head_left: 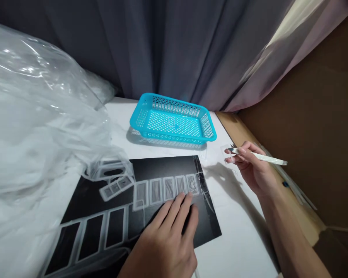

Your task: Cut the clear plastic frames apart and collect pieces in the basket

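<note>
My left hand point(171, 235) lies with its fingers stretched out on a black sheet point(162, 166). Its fingertips touch the lower edge of a strip of clear rectangular plastic frames point(156, 191). To the right, my right hand point(255, 166) is raised above the white table, closed around a slim white pen-like tool point(268, 157) with a dark end. A small clear plastic piece point(226, 154) shows at its fingertips, partly hidden by them. Larger clear frames point(103, 231) lie across the lower left of the sheet, and a small clear strip point(116, 188) rests higher up.
A blue perforated basket point(174, 137) stands behind the black sheet, with a small clear piece in it. Large clear plastic bags point(43, 127) bulge over the left side. Grey curtains point(174, 46) hang behind the table point(217, 255); a brown panel point(313, 116) rises at right.
</note>
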Available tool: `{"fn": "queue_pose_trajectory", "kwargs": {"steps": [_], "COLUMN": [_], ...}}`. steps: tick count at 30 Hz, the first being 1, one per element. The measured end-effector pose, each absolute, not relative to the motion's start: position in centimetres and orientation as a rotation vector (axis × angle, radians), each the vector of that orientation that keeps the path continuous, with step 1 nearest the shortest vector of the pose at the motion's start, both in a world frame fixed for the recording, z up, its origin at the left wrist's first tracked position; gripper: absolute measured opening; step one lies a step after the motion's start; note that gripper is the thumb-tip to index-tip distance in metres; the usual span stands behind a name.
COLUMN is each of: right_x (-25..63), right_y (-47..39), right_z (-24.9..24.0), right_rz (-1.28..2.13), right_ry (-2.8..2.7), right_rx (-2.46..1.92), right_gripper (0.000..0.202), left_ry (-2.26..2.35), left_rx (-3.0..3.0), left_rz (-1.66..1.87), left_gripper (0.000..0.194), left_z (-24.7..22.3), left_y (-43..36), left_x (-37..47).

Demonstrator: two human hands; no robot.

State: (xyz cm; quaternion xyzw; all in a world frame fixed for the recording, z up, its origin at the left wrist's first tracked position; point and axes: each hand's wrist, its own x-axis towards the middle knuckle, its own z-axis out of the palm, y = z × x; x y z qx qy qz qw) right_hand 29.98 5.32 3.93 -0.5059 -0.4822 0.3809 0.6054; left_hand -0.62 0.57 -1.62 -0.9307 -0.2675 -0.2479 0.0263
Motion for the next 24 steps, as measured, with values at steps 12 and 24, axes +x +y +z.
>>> {"fn": "queue_pose_trajectory", "kwargs": {"steps": [12,24], "right_x": [30.3,26.4], "right_y": [3.7,2.3], "right_z": [4.7,5.0], "right_rz": [0.232,0.69], "right_ry": [-1.75,-1.976], "right_rx": [-1.611,-1.307], "right_gripper": [0.019,0.006], "left_ry": [-0.787,-0.717], "left_rx": [-2.977,-3.071], "left_rz": [-0.685,-0.657], "left_gripper": [0.054,0.051], "left_z": [-0.2,0.0], "left_y": [0.2,0.6], "left_x": [-0.5,-0.4]}}
